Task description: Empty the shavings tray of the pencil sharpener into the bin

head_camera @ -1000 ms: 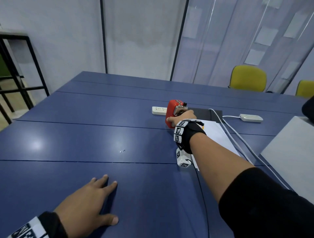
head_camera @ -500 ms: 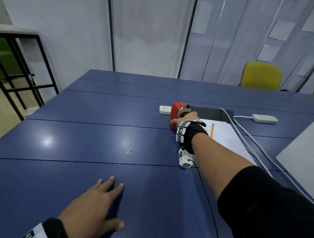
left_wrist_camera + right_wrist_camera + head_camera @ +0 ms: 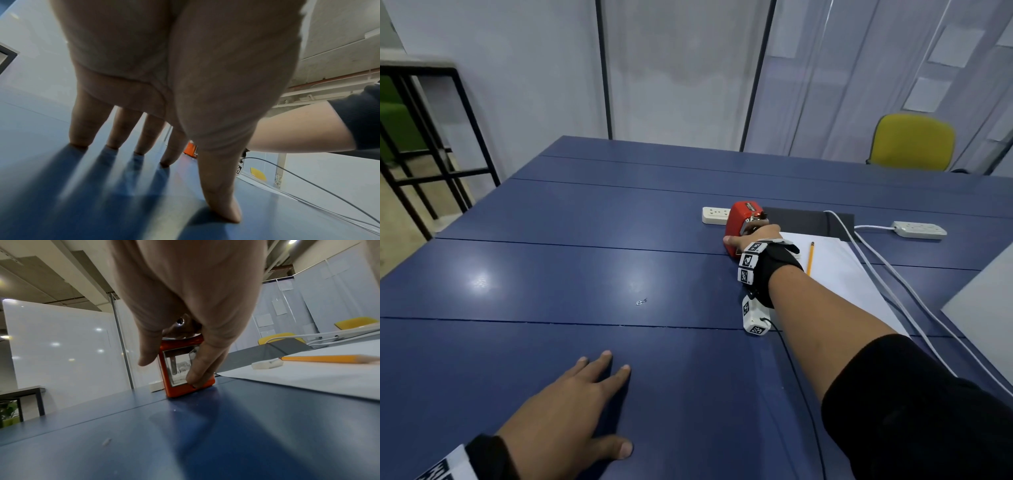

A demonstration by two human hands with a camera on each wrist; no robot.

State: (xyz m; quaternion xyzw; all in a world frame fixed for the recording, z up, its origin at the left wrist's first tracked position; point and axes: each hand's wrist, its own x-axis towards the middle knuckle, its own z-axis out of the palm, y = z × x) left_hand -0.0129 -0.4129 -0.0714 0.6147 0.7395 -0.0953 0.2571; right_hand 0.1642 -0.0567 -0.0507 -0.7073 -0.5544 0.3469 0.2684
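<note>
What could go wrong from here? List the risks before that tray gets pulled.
1. Only the right hand holds the red sharpener; the left hand lies flat on the table, far away, so the body may slide or tip.
2. The clear tray could jerk free and scatter shavings onto the white paper.
3. No bin is in view, so the carry may spill.

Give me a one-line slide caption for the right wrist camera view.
Right hand reaches over the red pencil sharpener on the blue table, fingertip at its clear shavings tray.
</note>
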